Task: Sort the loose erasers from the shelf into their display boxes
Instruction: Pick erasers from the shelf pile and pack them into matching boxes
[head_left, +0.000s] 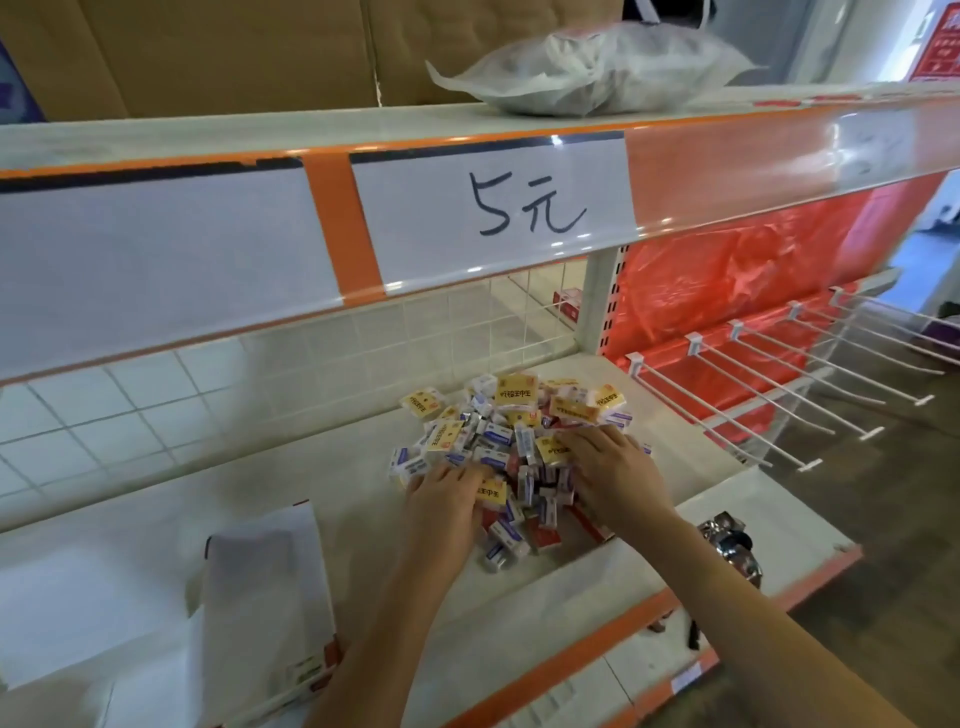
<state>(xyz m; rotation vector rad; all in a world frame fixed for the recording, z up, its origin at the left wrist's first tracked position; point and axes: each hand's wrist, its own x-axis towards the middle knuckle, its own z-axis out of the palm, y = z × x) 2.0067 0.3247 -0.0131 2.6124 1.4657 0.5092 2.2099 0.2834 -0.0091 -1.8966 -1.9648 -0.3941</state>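
On the white lower shelf (322, 462), toward its right half, a heap of loose erasers (511, 447) is being displayed: small wrapped blocks in white-and-blue sleeves, mixed with yellow-labelled packets and red ones, piled against the white grid back panel (156, 410). Along the near left edge of the heap, the left hand (447, 501) is being laid palm down, fingers bent over the erasers, with one yellow-labelled packet (492, 492) being touched at its thumb side; whether anything is being gripped cannot be told. At the near right edge, the right hand (618, 475) is being rested on the pile with fingers spread and lightly bent, nothing visibly being pinched. At the shelf's left front, a white display box (265, 592) with an orange-red edge is being kept well apart from the heap. Overhead, a handwritten price sign (498, 202) is being shown on the upper shelf rail, and a plastic bag (587, 67) is being stored on top. To the right, white peg hooks (769, 395) are being carried before red sheeting (727, 275).
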